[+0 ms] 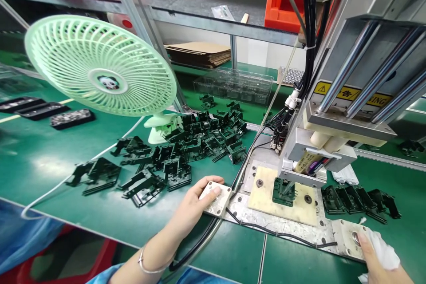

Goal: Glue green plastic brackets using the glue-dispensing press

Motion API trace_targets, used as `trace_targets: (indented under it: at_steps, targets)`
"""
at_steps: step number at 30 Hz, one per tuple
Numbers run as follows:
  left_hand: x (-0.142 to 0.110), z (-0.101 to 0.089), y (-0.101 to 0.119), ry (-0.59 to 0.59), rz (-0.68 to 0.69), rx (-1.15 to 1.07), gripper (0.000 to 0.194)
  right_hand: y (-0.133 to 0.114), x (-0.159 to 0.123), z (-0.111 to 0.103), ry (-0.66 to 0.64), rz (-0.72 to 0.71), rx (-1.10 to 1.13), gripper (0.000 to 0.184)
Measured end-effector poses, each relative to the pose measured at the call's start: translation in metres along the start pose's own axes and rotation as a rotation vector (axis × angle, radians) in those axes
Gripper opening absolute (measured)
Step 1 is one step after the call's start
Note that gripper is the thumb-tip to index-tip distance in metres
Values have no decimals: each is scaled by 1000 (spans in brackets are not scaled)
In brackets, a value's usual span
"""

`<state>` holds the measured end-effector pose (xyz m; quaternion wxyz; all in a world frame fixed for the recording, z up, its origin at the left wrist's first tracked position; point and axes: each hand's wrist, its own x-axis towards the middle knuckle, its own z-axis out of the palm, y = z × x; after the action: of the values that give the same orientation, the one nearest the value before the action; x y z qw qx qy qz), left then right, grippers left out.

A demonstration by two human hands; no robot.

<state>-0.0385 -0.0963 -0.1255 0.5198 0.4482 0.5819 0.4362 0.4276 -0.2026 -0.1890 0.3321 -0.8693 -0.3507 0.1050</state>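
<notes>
My left hand wraps its fingers over a metal button box, the thumb lying on top of it. On the right, my right hand rests its thumb on the round button of a second button box. A crumpled white tissue is in that hand and hides its fingers. Between the hands, a dark plastic part sits in the cream fixture plate under the press head. The head's lower end is at or just over the part; I cannot tell if they touch.
Several dark plastic parts lie heaped on the green table at the left, beside a pale green fan. More parts stand in a row right of the fixture. Black cables run past the press. A clear tray stands behind.
</notes>
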Motion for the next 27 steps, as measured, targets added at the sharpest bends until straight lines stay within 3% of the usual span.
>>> trace_targets:
  at_steps: [4, 8, 12, 17, 24, 27]
  targets:
    - [0, 0, 0, -10, -2, 12, 60, -12, -5, -2, 18, 198, 94, 51]
    - [0, 0, 1, -3, -5, 46, 61, -27, -12, -4, 82, 232, 271, 47]
    - [-1, 0, 1, 16, 6, 41, 62, -28, -15, -2, 37, 352, 226, 55]
    - [1, -2, -3, 33, 8, 31, 60, -24, -19, 0, 60, 301, 286, 59]
    - [2, -1, -6, 51, -6, 16, 61, -46, -30, -1, 55, 354, 334, 79]
    - [2, -1, -6, 63, -31, -11, 63, -50, -33, 0, 83, 323, 331, 74]
